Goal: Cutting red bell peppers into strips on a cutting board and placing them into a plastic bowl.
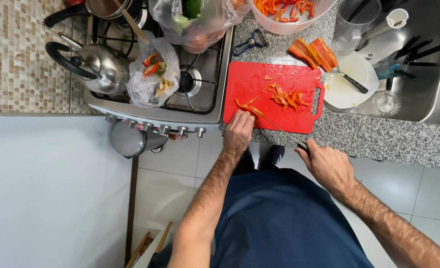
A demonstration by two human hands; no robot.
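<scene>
Pinning a thin, slippery, bendy red pepper strip (244,105) on the red cutting board (259,116) with bunched left hand (238,133) fingers, the right hand (329,166) fist grips the knife (279,130) handle.

Dark blue shirt, bare forearms, dark shoes

Speckled granite counter (378,136), white-tiled floor (175,164)

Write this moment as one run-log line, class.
left hand: steadies pepper strip | right hand: grips knife, blade on strip | red cutting board: cut strips piled mid-board
</scene>
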